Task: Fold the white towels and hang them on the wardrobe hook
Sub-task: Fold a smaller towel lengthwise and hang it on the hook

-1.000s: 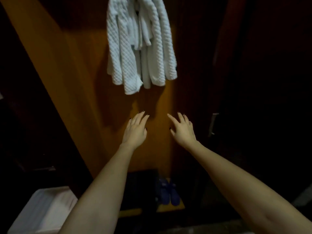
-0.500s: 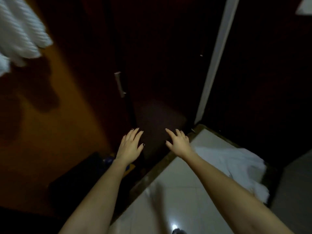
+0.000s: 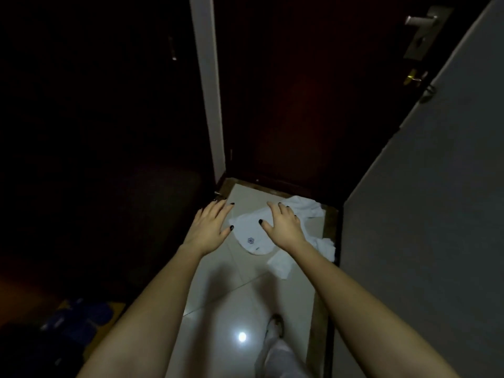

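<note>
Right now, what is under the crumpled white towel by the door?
The crumpled white towel lies on the glossy pale tiled floor, reaching its dark border strip. Whatever is beneath the folds is covered. Both hands hover, the right hand hiding part of it.

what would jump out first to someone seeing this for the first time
Two bare arms stretch forward from the bottom of the frame, the left hand and right hand open with dark nails, held over a crumpled white towel with a small blue emblem. The towel lies on the pale tiled floor in front of a dark door. A bright light reflection glints off the tiles near the bottom.
</note>
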The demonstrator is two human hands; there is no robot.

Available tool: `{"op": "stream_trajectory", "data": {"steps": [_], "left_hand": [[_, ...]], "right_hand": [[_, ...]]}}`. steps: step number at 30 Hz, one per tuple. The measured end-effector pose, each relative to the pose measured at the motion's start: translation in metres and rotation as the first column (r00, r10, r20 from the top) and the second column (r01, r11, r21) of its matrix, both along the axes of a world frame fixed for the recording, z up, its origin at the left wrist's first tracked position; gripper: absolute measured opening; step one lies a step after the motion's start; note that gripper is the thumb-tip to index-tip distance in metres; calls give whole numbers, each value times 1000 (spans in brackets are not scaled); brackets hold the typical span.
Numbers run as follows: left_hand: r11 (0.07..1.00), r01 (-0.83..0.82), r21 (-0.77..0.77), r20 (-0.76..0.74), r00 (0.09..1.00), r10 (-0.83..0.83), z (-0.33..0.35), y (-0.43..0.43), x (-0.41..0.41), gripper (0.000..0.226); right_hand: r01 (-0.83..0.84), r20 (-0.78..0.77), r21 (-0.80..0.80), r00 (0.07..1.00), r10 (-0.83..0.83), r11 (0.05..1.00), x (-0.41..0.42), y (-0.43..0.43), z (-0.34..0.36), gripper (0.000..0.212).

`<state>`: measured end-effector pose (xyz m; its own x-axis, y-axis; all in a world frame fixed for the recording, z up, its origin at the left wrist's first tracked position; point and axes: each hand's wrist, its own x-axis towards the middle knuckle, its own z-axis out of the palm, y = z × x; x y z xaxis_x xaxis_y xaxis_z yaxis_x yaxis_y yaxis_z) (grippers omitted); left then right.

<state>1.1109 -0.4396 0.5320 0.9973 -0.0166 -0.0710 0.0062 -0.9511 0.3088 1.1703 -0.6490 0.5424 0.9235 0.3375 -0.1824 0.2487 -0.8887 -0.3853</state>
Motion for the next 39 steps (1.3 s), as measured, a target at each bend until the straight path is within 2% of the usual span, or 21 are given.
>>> {"op": "stream_trajectory", "data": {"steps": [7,12,17,23,28,30,32,35,37,39], "left_hand": [[993,2,-118,-9,1000,-3,-60,-57,149,60],[993,45,-105,-54,997,-51,-145,-80,217,61],[963,248,-103,-93,962,-257,-258,-104,276,62],[890,433,-146,-21,898,-440,-444,-124,334,63],[878,425,-223,-5,900,-436,-594,-138,356,64],[858,484,-175,44,874,-484,-647,-140,364,56],[795,601,-87,59,799,-598,-698,-144,368,54],[702,712,35,62,699,-712,-756,-155,374,52],[670,741,42,83,666,-741,-785,-162,377,50],[673,739,5,107,669,-735,-805,-170,383,49]], "right_hand": [[94,-47,-70,994,-97,993,127,-65,-50,63],[174,-104,-88,978,-183,981,178,-93,-128,63],[281,-122,-84,949,-290,956,213,-122,-251,62],[346,-97,-98,930,-355,933,257,-151,-448,61],[350,-93,1,933,-348,937,270,-158,-610,65],[382,-73,28,922,-379,924,270,-161,-666,64],[437,-84,41,898,-433,898,267,-168,-716,62],[394,-69,32,918,-391,919,266,-185,-776,55],[350,-16,41,937,-350,936,272,-198,-807,53],[342,35,45,938,-344,938,277,-206,-827,49]]}}
